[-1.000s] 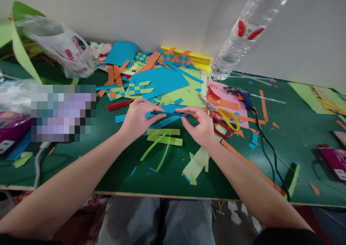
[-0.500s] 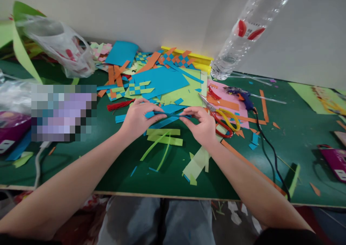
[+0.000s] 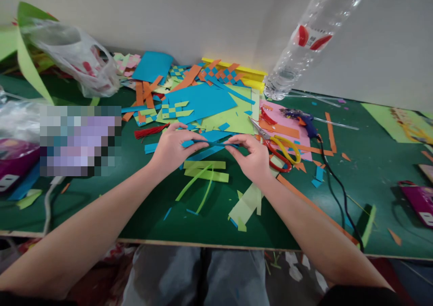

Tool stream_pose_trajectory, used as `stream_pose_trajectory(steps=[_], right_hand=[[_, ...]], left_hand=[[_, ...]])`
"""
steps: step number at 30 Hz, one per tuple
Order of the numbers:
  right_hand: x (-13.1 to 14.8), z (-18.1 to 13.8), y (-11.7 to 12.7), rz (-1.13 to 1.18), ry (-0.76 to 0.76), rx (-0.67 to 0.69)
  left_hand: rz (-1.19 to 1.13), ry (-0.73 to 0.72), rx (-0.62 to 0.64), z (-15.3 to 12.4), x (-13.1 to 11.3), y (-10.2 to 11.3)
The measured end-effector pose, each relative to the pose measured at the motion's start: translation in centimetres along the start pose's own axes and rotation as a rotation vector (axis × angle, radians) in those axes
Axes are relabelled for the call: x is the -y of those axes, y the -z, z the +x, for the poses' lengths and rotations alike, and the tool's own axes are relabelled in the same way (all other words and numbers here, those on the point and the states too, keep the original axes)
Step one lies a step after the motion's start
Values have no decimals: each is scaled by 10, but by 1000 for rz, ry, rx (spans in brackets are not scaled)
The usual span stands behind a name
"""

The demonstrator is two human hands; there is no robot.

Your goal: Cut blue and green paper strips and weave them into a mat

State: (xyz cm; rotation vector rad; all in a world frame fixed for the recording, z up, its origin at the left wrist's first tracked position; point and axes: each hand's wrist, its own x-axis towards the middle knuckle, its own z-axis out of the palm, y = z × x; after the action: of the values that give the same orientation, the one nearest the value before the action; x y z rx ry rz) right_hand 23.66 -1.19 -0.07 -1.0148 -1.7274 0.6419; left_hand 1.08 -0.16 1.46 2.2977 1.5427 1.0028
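Note:
Between my two hands a blue paper strip (image 3: 216,143) is stretched level above the table. My left hand (image 3: 174,143) pinches its left end between thumb and fingers. The right end is pinched the same way by my right hand (image 3: 251,155). More blue strips lie beneath and behind it. Just below are light green strips (image 3: 206,174), two of them thin and curved. A red tassel (image 3: 151,131) rests left of my left hand. Scissors (image 3: 275,143) with yellow and red handles lie right beside my right hand.
Woven paper pieces and coloured sheets (image 3: 203,101) pile up against the wall. A plastic bottle (image 3: 297,49) stands at the back right. A blue glue gun (image 3: 306,123) trails a black cord. At left are a plastic bag (image 3: 81,62) and a blurred-out device (image 3: 81,141) with a white cable.

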Motion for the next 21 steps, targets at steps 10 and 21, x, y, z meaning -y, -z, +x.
stream_pose_trajectory(steps=[10, 21], right_hand=[[-1, 1, -1, 117, -88, -51], [-2, 3, 0, 148, -131, -142]], left_hand=[[-28, 86, -24, 0, 3, 1], [-107, 98, 23, 4, 4, 3]])
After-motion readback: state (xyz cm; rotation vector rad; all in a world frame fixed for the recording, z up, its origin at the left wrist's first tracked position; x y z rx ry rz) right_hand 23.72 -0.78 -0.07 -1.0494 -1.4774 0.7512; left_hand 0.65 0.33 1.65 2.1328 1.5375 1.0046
